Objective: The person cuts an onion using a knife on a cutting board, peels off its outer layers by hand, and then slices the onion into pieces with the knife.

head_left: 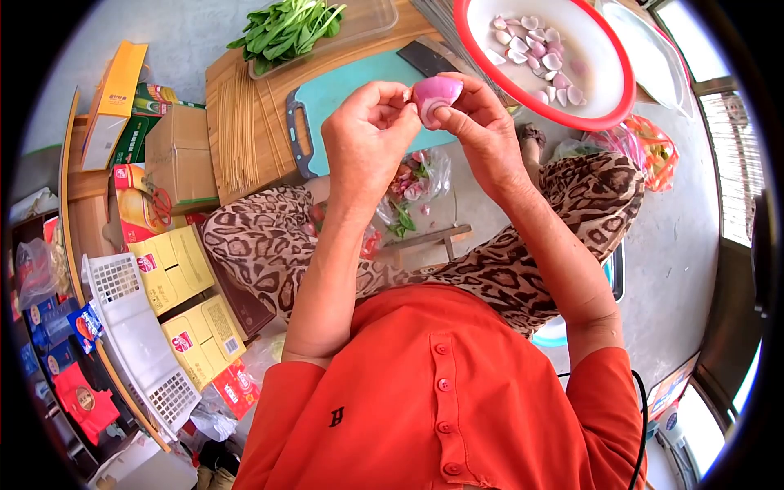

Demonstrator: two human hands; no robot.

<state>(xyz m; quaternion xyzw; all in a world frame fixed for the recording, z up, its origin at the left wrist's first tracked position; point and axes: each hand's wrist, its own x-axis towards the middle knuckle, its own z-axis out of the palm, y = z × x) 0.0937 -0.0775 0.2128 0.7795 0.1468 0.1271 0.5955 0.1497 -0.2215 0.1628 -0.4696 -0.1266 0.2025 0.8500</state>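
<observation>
A piece of purple onion [438, 95] is held up between both hands, above the edge of a teal cutting board [347, 94]. My right hand [483, 131] grips it with thumb and fingers. My left hand [371, 135] is closed in a pinch at the onion's left side, where a small pale bit shows at the fingertips. A dark knife blade [426, 59] lies at the board's upper right. Beyond my right hand, a white basin with a red rim [625, 82] holds several onion pieces [539, 53].
Thin wooden skewers [237, 131] and a clear tray [359, 20] with green leaves [290, 33] are on the wooden table. A plastic bag of scraps [420, 178] sits below the hands. Boxes [184, 151] and a white basket [135, 327] stand at the left.
</observation>
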